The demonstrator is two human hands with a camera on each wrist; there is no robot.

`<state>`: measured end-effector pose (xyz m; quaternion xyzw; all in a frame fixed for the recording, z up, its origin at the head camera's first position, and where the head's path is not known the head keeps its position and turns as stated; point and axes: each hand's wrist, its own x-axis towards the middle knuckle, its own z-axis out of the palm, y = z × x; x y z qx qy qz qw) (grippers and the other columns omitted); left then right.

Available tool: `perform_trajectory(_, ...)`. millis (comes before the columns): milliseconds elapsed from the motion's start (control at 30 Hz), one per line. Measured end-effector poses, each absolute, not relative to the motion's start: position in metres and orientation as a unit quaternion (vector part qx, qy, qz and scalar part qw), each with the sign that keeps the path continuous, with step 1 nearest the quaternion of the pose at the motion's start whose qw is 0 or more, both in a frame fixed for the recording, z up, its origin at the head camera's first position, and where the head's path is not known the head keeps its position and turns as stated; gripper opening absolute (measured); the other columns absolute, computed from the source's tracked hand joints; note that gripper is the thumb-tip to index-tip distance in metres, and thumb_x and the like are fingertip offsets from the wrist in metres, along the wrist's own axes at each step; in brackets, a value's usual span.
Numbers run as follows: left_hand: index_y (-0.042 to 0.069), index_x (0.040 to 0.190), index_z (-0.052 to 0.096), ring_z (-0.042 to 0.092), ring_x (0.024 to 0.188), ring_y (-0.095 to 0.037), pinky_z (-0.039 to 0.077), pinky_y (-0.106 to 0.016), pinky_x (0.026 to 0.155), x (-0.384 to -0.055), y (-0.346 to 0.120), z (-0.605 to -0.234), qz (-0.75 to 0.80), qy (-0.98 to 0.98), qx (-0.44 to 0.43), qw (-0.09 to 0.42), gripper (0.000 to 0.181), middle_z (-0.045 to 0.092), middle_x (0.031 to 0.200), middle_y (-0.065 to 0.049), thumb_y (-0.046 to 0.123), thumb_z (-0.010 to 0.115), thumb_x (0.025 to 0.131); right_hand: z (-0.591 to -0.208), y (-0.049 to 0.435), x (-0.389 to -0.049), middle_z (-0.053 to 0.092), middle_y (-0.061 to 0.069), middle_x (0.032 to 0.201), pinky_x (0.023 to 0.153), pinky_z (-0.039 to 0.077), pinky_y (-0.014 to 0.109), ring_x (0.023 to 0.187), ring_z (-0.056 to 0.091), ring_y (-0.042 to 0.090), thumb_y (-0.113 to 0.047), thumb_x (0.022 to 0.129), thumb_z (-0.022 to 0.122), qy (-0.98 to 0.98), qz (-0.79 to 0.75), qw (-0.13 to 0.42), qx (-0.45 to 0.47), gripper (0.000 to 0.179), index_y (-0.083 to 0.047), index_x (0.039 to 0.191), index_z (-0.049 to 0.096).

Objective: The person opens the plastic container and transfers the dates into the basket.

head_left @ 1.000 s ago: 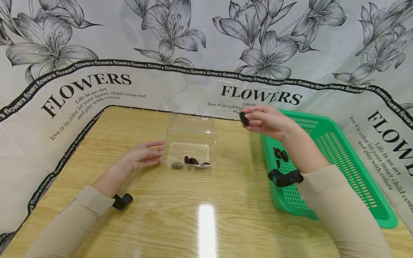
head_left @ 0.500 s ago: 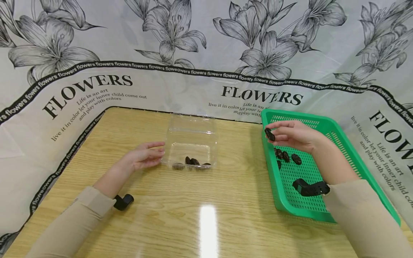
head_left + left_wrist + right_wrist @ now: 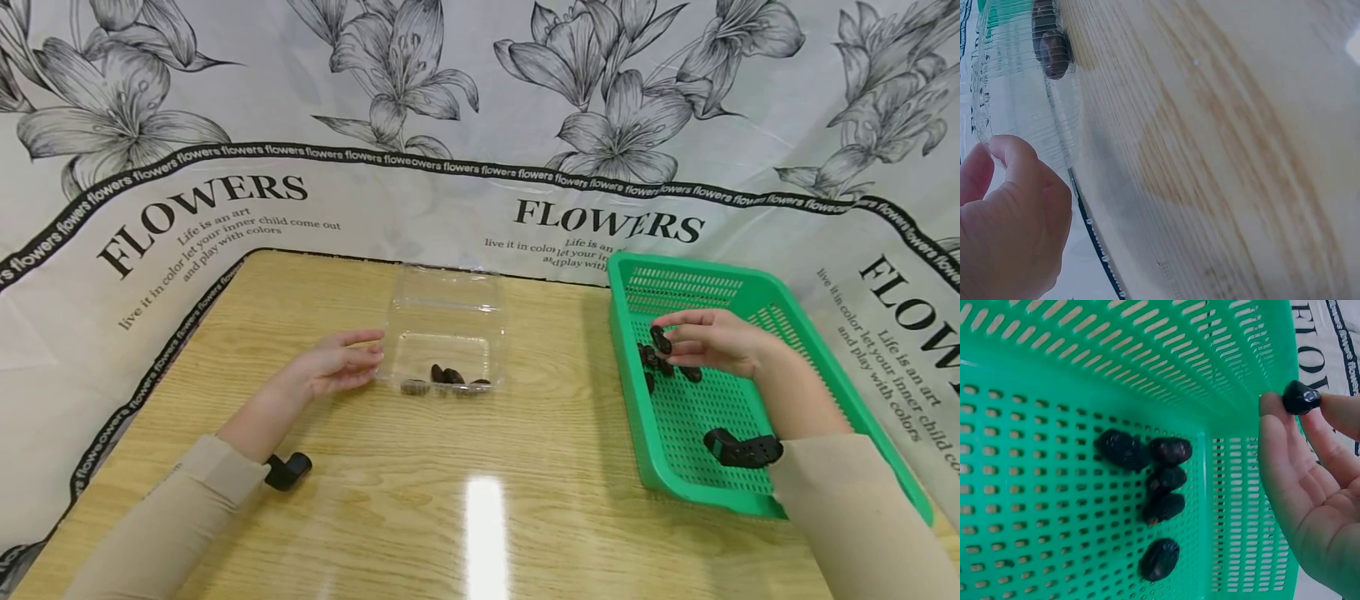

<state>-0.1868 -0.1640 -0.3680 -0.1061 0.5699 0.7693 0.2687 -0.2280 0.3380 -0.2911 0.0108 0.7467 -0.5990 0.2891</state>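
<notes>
A dark wrinkled date [image 3: 1301, 398] is pinched between the thumb and fingertips of my right hand [image 3: 716, 343], low over the far left part of the green basket [image 3: 651, 457]. Beneath it, several more dates [image 3: 1160, 559] lie on the basket floor. With thumb and index finger, my left hand [image 3: 336, 362] pinches the left edge of a clear plastic box [image 3: 442, 321], as the left wrist view [image 3: 1013, 181] shows. The box has its lid raised, and several dates [image 3: 452, 376] lie along its near side.
The basket stands at the right of the wooden table [image 3: 375, 492]. A white cloth [image 3: 435, 196] with printed flowers and lettering hangs behind and at both sides. Both wrists carry black straps [image 3: 742, 448].
My right hand has moved right and down with the date, from left of the basket's rim to over its inside. My left hand and the box have stayed in place.
</notes>
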Motion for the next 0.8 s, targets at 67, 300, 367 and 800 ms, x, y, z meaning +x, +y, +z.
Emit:
perform_trajectory(67, 0.0, 0.147, 0.019, 0.053, 0.086, -0.009, 0.049, -0.017, 0.07, -0.187, -0.165, -0.369, 0.767, 0.574, -0.107, 0.266, 0.06, 0.038, 0.123, -0.012, -0.006, 0.046, 0.093, -0.296, 0.343, -0.229, 0.055, 0.002, 0.089, 0.083, 0.052, 0.032, 0.078, 0.06, 0.012, -0.008, 0.095, 0.051, 0.766, -0.575, 0.287, 0.012, 0.025, -0.027, 0.095, 0.067)
perform_trajectory(300, 0.001, 0.146, 0.022, 0.054, 0.085, -0.009, 0.05, -0.018, 0.074, -0.187, -0.166, -0.371, 0.763, 0.581, -0.109, 0.26, 0.061, 0.043, 0.12, -0.012, -0.005, 0.05, 0.092, -0.31, 0.365, -0.235, 0.049, 0.002, 0.105, 0.087, 0.051, 0.036, 0.088, 0.059, 0.012, -0.013, 0.096, 0.052, 0.824, -0.499, 0.269, 0.015, 0.019, -0.023, 0.111, 0.055)
perform_trajectory(367, 0.001, 0.146, 0.022, 0.054, 0.085, -0.009, 0.05, -0.018, 0.074, -0.187, -0.166, -0.37, 0.764, 0.58, -0.111, 0.259, 0.06, 0.042, 0.119, -0.011, -0.005, 0.049, 0.093, -0.311, 0.37, -0.237, 0.048, 0.004, 0.11, 0.088, 0.05, 0.036, 0.088, 0.058, 0.009, -0.013, 0.096, 0.052, 0.831, -0.49, 0.262, 0.024, 0.024, -0.019, 0.119, 0.051)
perform_trajectory(800, 0.0, 0.146, 0.02, 0.053, 0.09, -0.011, 0.049, -0.019, 0.08, -0.186, -0.164, -0.368, 0.764, 0.58, -0.107, 0.262, 0.061, 0.04, 0.122, -0.012, -0.006, 0.048, 0.092, -0.328, 0.393, -0.233, 0.034, 0.037, 0.119, 0.069, 0.054, 0.036, 0.078, 0.053, 0.024, -0.003, 0.094, 0.046, 0.925, -0.313, 0.212, 0.024, 0.042, 0.02, 0.127, 0.037)
